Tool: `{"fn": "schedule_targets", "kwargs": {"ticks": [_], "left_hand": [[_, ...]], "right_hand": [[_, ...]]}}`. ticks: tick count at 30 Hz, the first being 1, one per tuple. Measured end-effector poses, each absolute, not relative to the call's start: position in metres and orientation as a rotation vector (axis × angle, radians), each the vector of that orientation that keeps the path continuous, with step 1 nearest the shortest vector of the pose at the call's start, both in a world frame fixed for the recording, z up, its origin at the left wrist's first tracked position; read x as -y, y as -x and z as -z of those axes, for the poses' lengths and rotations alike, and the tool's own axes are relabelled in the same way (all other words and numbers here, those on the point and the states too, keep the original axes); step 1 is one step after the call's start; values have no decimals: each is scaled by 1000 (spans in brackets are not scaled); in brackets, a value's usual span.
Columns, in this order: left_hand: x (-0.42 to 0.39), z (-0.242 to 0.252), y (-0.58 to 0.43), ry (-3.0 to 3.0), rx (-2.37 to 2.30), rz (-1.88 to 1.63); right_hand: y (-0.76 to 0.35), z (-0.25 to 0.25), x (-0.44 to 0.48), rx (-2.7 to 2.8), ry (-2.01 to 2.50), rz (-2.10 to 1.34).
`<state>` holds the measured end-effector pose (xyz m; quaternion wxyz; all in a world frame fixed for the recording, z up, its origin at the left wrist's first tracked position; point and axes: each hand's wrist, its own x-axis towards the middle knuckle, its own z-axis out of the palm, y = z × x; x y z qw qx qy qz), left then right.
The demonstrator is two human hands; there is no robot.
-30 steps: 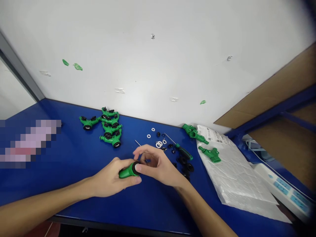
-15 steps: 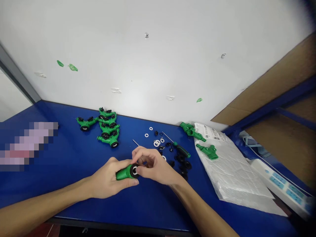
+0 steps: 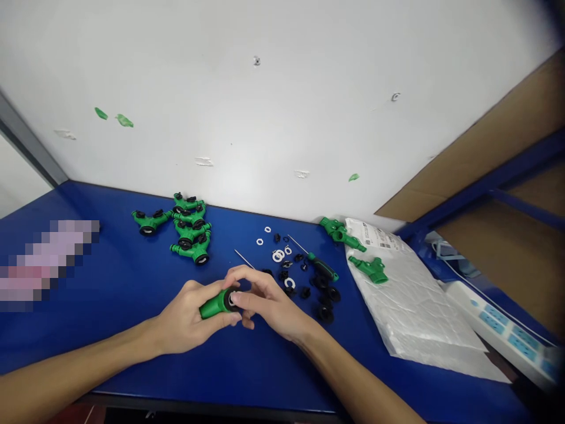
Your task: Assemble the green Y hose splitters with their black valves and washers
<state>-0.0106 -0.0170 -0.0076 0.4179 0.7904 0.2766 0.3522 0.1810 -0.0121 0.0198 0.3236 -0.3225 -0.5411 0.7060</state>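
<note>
My left hand (image 3: 188,318) is wrapped round a green hose splitter (image 3: 212,307), its black-collared end turned to the right. Inside that collar a white ring (image 3: 232,299) shows. The thumb of my right hand (image 3: 265,300) presses at the ring, while its index finger rests on the collar's upper edge, so the collar lies pinched between them. Behind my right hand a thin screwdriver shaft (image 3: 243,258) sticks out; its handle is hidden. Beyond lie loose white washers (image 3: 278,255), small black valve parts (image 3: 286,264) and black collars (image 3: 325,312).
Several green splitters with black valves (image 3: 190,253) are grouped at the back left. A green-handled screwdriver (image 3: 323,268) lies right of centre. Bare green splitter bodies (image 3: 373,270) rest by and on a white padded bag (image 3: 415,312). A power strip (image 3: 503,330) is at far right.
The splitter and both hands appear slightly further left and up in view. My right thumb has come further over the white ring. The whole scene has also shifted slightly left.
</note>
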Motion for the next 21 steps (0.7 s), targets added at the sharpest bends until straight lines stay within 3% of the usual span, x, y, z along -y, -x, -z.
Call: {"fn": "schedule_targets", "kwargs": {"ticks": [7, 21], "left_hand": [[23, 8, 7, -1808, -738, -897], [21, 4, 10, -1971, -719, -814]], "right_hand": [[-160, -7, 23, 1140, 733, -1898], [-172, -9, 15, 1381, 677, -1750]]}}
